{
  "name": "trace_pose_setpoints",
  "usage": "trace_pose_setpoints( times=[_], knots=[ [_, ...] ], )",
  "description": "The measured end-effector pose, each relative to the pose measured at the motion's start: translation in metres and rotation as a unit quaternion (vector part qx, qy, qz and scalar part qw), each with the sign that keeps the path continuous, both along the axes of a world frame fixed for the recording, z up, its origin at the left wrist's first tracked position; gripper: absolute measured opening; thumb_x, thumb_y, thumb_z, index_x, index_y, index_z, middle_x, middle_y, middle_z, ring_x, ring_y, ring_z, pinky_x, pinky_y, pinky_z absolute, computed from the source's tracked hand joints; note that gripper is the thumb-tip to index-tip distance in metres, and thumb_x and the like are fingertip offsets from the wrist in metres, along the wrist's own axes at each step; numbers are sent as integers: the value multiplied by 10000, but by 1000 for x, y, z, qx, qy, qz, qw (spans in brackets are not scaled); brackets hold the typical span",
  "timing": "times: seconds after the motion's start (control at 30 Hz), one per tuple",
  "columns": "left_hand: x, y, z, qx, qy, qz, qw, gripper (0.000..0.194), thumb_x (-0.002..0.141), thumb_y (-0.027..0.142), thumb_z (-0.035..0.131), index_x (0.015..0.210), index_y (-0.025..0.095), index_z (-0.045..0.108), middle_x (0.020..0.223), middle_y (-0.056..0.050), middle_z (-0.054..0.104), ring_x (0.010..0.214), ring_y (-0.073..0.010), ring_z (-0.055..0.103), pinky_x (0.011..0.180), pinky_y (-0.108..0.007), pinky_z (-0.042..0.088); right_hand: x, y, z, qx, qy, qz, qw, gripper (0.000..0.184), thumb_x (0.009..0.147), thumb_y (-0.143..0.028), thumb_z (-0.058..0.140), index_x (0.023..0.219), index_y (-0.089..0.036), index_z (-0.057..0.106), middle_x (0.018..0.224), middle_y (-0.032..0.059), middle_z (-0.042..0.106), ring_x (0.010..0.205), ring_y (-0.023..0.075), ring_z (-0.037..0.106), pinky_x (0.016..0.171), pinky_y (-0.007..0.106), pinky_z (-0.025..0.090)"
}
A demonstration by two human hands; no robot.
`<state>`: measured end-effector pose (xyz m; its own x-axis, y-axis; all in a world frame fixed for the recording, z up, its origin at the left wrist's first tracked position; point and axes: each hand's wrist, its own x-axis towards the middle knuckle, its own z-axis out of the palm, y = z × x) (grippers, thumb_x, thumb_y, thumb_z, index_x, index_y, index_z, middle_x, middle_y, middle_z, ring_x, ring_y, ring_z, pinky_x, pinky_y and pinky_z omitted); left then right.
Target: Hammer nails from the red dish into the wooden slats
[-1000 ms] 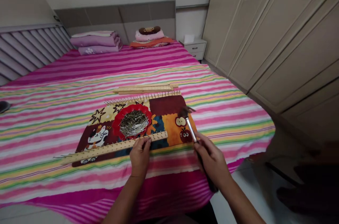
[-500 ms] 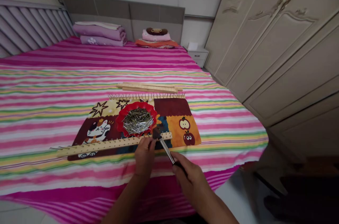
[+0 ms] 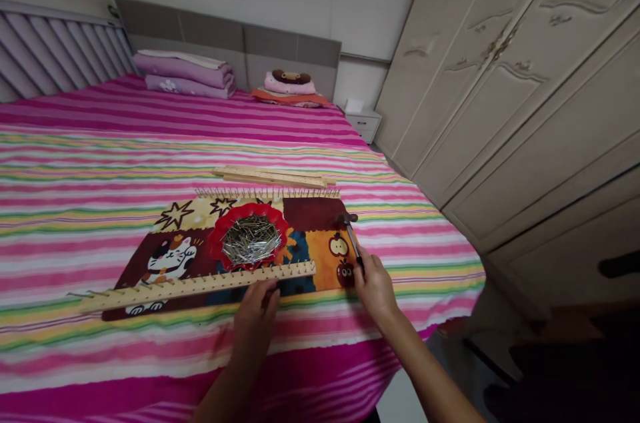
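Note:
My right hand (image 3: 374, 286) is wrapped round the dark grip of a hammer (image 3: 352, 236), whose head is over the right part of a patterned mat (image 3: 320, 206). My left hand (image 3: 256, 313) is at the near edge of a pale wooden strip (image 3: 200, 286), its fingers curled together; what they hold, if anything, is hidden. Small nails stand along this strip, and longer ones lean out at its left end. Just behind it a red scalloped bowl (image 3: 214, 236) holds a heap of loose nails (image 3: 253, 238).
A second strip (image 3: 270, 194) with a row of upright nails lies along the mat's far edge. Beyond it are several bare wooden strips (image 3: 273, 176). Folded bedding (image 3: 185, 73) sits at the head of the striped bed (image 3: 100, 170). A wardrobe (image 3: 480, 96) stands on the right.
My right hand has swung the hammer up and away to the right from the strip. My left hand stays at the strip's near edge. The view has shifted slightly.

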<state>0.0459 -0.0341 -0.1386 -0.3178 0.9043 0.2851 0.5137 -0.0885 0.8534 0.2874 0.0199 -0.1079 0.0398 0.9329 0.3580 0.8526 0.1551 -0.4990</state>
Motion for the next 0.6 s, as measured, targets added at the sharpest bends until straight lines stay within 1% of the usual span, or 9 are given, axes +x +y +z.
trace_pose_setpoints(
  times=[0.1,0.17,0.2,0.23,0.3,0.37,0.43,0.5,0.6],
  knots=[
    [-18,-23,-4,-16,32,-5,999,219,766,364,531,875,239,674,880,-51,696,811,-207,649,736,-333,522,8,19,-16,-19,-10,-15,1000,452,807,-150,433,1231,-159,588,820,86,595,651,200,560,602,310,447],
    [-31,-42,-16,-29,58,-15,998,193,766,359,542,861,261,679,873,-40,708,806,-209,657,719,-325,531,9,20,-20,-27,-9,-10,1000,452,794,-116,436,1210,-164,607,800,87,594,678,208,549,637,321,437],
    [-37,-51,-24,-36,74,-29,996,193,764,355,552,882,275,682,887,-34,714,819,-211,662,722,-323,535,7,18,-20,-27,-6,-5,1000,450,787,-106,444,1199,-162,616,825,102,603,732,226,552,683,342,438],
    [-43,-60,-35,-26,89,-34,995,190,756,350,558,877,281,687,882,-32,720,822,-217,667,725,-328,540,4,14,-19,-25,-2,3,1000,442,785,-107,454,1191,-160,622,886,124,615,810,250,552,743,372,434],
    [-53,-77,-59,-18,127,-34,991,177,758,331,553,857,295,695,892,-22,730,850,-229,673,736,-344,551,-6,6,-16,-19,12,28,999,429,786,-135,483,1192,-161,619,1071,157,609,984,294,520,871,434,400],
    [-58,-89,-83,-7,164,-53,985,209,774,295,530,896,304,700,904,-18,732,845,-224,679,735,-340,562,-21,1,-14,-22,34,70,997,453,772,-175,528,1220,-176,598,1208,140,577,1100,297,485,960,446,369],
    [-59,-97,-100,19,205,-84,975,237,765,263,521,902,310,709,896,-22,733,825,-222,682,728,-335,567,-36,1,-15,-36,62,112,991,520,729,-188,582,1249,-188,575,1234,113,584,1138,275,493,988,414,378],
    [-56,-101,-108,31,229,-92,969,269,778,230,490,908,304,713,899,-35,731,835,-218,678,759,-335,561,-49,5,-18,-53,92,137,985,580,682,-173,613,1260,-196,568,1199,100,613,1127,265,518,979,403,401],
    [-53,-103,-106,32,222,-76,972,308,810,199,437,925,280,711,916,-59,725,878,-210,665,837,-339,537,-58,12,-23,-76,137,156,975,599,655,-151,609,1251,-199,580,1088,89,658,1046,259,569,946,423,424]
  ],
)
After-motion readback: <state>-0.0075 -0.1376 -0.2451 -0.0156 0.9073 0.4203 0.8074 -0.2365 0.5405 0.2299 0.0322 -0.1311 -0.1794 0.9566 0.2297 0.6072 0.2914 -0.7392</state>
